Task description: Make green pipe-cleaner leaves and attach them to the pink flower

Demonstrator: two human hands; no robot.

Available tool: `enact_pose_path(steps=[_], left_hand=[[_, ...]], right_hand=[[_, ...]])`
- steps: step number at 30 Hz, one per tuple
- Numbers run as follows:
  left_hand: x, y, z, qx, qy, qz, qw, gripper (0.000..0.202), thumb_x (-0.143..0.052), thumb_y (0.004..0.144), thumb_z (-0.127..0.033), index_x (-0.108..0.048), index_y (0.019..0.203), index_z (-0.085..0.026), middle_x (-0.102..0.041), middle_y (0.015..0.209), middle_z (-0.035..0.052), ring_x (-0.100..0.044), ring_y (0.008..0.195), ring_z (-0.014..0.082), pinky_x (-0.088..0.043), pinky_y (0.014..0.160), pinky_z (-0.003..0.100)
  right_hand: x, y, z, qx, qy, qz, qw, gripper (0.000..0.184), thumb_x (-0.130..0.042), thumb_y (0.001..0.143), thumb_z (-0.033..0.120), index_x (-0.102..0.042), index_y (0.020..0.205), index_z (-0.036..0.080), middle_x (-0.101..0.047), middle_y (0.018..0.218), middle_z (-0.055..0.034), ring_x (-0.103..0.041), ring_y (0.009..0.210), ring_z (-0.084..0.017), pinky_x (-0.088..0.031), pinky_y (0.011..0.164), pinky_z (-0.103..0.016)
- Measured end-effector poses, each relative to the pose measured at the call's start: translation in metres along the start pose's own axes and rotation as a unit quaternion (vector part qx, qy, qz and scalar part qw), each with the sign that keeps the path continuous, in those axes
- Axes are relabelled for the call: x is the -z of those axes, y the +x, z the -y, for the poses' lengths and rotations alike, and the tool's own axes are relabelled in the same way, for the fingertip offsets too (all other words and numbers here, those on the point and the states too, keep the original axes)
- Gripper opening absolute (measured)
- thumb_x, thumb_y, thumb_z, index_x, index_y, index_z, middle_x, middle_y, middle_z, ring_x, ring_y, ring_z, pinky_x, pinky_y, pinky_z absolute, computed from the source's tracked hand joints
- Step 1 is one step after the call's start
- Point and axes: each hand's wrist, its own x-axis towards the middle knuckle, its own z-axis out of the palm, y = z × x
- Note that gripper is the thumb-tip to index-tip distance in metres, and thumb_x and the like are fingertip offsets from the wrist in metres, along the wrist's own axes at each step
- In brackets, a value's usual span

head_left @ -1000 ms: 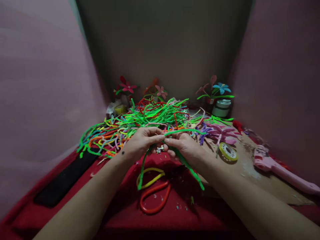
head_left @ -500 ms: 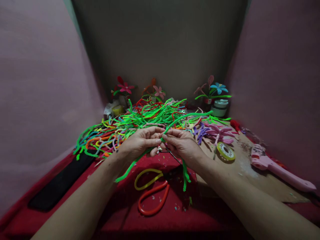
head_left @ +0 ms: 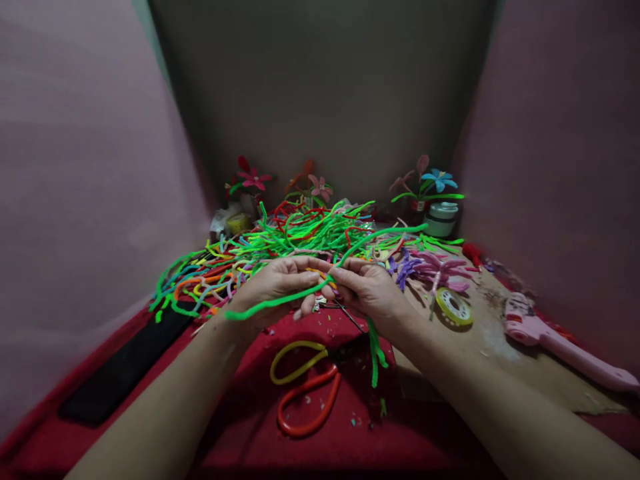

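Note:
My right hand (head_left: 367,290) pinches a green pipe cleaner (head_left: 277,304) between thumb and forefinger. One end of the pipe cleaner reaches left across the front of my left hand; the other rises right over the pile. My left hand (head_left: 280,283) is curled behind it, with the forefinger at the bend by my right fingertips. How firmly the left fingers grip is partly hidden. Several green ends (head_left: 375,360) hang below my right hand; their upper part is covered. Scissors with one yellow and one red handle (head_left: 284,417) lie below the hands.
A pile of pipe cleaners (head_left: 310,230) spreads behind my hands. Pipe-cleaner flowers (head_left: 440,179) stand along the back. On the right are a yellow tape roll (head_left: 454,308), a cardboard sheet (head_left: 493,360) and a pink tool (head_left: 570,350). A black flat object (head_left: 120,373) lies left.
The left end of the pipe cleaner has swung up, from below my left wrist to across the front of the hand. My left thumb has come away from the right fingertips.

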Motion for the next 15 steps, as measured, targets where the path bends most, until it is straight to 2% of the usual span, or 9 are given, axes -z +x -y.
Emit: enact_pose_path(steps=[2, 4, 7, 10, 12, 15], left_hand=[[0.0000, -0.0011, -0.0016, -0.013, -0.010, -0.007, 1.000, 0.030, -0.062, 0.072, -0.017, -0.055, 0.101, -0.013, -0.066, 0.070, 0.0054, -0.056, 0.045, 0.0088, -0.041, 0.043, 0.018], [-0.0014, -0.0019, -0.0029, -0.028, -0.008, -0.015, 0.999, 0.035, -0.067, 0.067, -0.014, -0.056, 0.101, -0.015, -0.067, 0.078, 0.0067, -0.061, 0.056, 0.0119, -0.046, 0.051, 0.021], [-0.0048, -0.0024, -0.0029, -0.052, 0.031, -0.036, 0.998, 0.035, -0.070, 0.064, -0.017, -0.060, 0.098, -0.014, -0.067, 0.083, 0.0085, -0.063, 0.068, 0.0163, -0.049, 0.061, 0.026], [-0.0066, -0.0024, -0.0027, -0.097, 0.079, -0.105, 0.987, 0.020, -0.067, 0.069, -0.024, -0.064, 0.086, -0.012, -0.064, 0.065, 0.0031, -0.058, 0.057, 0.0110, -0.045, 0.055, 0.021], [-0.0063, -0.0028, -0.0037, -0.116, 0.079, -0.144, 0.980, 0.016, -0.065, 0.071, -0.026, -0.065, 0.082, -0.013, -0.060, 0.058, -0.0002, -0.053, 0.049, 0.0075, -0.041, 0.048, 0.017], [-0.0058, -0.0047, -0.0071, -0.129, 0.053, -0.157, 0.978, 0.015, -0.061, 0.075, -0.028, -0.064, 0.081, -0.014, -0.058, 0.055, -0.0010, -0.050, 0.044, 0.0066, -0.038, 0.041, 0.017]], right_hand=[[0.0014, 0.0013, 0.0013, -0.004, 0.018, -0.011, 1.000, 0.027, -0.060, 0.072, 0.032, -0.040, 0.061, 0.018, -0.038, 0.038, 0.0100, -0.024, 0.027, -0.002, -0.015, 0.028, -0.016], [0.0026, 0.0025, 0.0028, -0.011, 0.030, -0.024, 0.999, 0.026, -0.060, 0.072, 0.034, -0.040, 0.062, 0.019, -0.039, 0.039, 0.0104, -0.023, 0.025, -0.003, -0.016, 0.027, -0.017], [0.0034, 0.0039, 0.0043, -0.020, 0.029, -0.051, 0.998, 0.026, -0.058, 0.072, 0.035, -0.039, 0.062, 0.020, -0.039, 0.037, 0.0107, -0.022, 0.025, -0.003, -0.017, 0.027, -0.018], [0.0032, 0.0049, 0.0036, -0.018, -0.005, -0.072, 0.997, 0.022, -0.055, 0.074, 0.033, -0.041, 0.065, 0.019, -0.039, 0.035, 0.0103, -0.022, 0.026, -0.003, -0.016, 0.030, -0.018], [0.0026, 0.0047, 0.0027, -0.007, -0.040, -0.072, 0.997, 0.018, -0.053, 0.075, 0.031, -0.043, 0.067, 0.018, -0.048, 0.041, 0.0071, -0.029, 0.030, -0.003, -0.018, 0.033, -0.017], [0.0004, 0.0011, 0.0039, -0.006, -0.149, -0.037, 0.988, 0.012, -0.051, 0.075, 0.026, -0.049, 0.068, 0.016, -0.056, 0.050, 0.0028, -0.036, 0.038, -0.004, -0.021, 0.038, -0.018]])
